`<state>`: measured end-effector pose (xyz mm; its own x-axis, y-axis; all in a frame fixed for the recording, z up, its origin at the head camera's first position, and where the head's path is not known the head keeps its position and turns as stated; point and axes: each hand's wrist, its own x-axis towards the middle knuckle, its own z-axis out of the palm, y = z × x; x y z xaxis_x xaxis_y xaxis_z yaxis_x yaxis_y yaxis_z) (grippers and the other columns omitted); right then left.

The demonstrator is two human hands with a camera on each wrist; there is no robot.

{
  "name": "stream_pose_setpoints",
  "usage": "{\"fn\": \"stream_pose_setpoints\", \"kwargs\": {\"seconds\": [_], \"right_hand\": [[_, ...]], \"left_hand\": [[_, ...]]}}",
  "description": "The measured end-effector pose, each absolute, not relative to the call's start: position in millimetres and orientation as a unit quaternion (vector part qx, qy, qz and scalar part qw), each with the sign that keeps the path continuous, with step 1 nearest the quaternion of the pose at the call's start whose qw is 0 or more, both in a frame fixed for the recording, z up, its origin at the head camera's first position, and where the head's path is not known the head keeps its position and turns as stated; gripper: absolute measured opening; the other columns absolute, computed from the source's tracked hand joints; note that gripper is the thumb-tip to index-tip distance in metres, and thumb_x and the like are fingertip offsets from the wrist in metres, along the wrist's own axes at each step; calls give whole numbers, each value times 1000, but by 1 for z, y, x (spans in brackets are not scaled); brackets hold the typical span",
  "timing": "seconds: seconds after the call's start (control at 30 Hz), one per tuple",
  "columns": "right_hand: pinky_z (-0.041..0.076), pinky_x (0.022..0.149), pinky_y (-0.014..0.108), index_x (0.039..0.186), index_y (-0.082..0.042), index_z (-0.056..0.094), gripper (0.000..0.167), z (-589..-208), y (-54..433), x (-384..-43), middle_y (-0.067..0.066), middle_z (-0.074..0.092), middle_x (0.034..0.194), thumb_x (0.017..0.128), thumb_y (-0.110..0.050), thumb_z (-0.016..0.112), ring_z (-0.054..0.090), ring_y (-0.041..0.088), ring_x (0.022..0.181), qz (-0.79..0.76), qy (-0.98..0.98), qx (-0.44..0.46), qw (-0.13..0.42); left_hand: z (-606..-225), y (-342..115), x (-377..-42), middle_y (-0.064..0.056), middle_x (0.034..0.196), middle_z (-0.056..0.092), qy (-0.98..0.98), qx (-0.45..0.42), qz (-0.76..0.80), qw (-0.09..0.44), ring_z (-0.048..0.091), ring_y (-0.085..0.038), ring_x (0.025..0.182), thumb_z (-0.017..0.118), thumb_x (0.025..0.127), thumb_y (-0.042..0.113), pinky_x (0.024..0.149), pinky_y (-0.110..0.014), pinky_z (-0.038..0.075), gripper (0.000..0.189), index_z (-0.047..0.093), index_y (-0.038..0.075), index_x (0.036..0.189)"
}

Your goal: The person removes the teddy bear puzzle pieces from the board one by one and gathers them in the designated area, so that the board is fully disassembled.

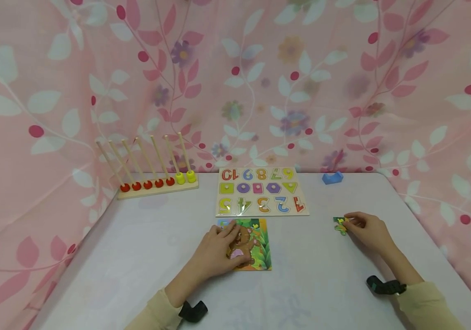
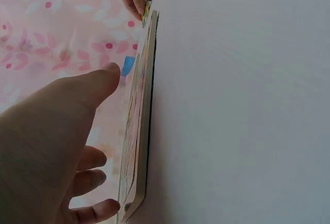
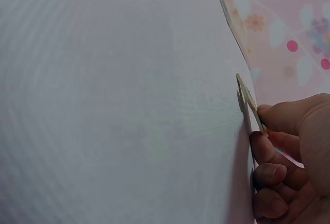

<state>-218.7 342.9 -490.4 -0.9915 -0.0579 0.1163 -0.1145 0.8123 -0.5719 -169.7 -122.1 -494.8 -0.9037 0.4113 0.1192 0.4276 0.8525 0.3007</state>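
A square jigsaw puzzle (image 1: 263, 247) with a brown bear and green leaves lies on the white table. My left hand (image 1: 218, 253) is over its left part, fingers and thumb spread toward opposite edges, hiding some of the picture. In the left wrist view, the thumb (image 2: 100, 85) stands well apart from the other fingers beside the puzzle's edge. Off to the right, my right hand (image 1: 369, 231) pinches a green and yellow puzzle piece (image 1: 338, 226) between thumb and fingertips. The right wrist view shows this piece (image 3: 246, 99) edge-on, tilted close over the table.
Behind the puzzle lies a wooden number-and-shape board (image 1: 262, 215). A counting rack (image 1: 159, 190) with upright pegs and red and yellow beads stands at the back left. A blue block (image 1: 332, 178) sits at the back right, near the floral curtain (image 1: 260, 91).
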Motion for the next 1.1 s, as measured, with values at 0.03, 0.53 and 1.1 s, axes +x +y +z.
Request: {"fn": "stream_pose_setpoints", "kwargs": {"seconds": [0.03,0.53,1.1], "right_hand": [[49,68,27,122,4,73,36,-490,342,-219,13,76,97,102,-25,72,64,21,83,301,-951,46,48],[50,73,33,122,2,73,40,-489,342,-221,15,73,104,97,-29,79,61,25,88,294,-954,63,24],[46,70,28,129,-4,74,46,-485,350,-225,15,68,116,93,-31,83,53,23,90,280,-953,116,-26]], "left_hand": [[-494,-123,-169,-4,165,46,-963,-216,-161,26,44,-17,97,63,86,84,84,-35,40,100,54,14,157],[-498,-146,-161,-4,165,47,-962,-190,-194,9,46,-19,102,71,81,79,86,-36,42,102,55,12,156],[-504,-151,-163,-1,168,42,-958,-196,-207,2,47,-19,110,73,76,82,90,-38,43,110,51,12,158]]}}
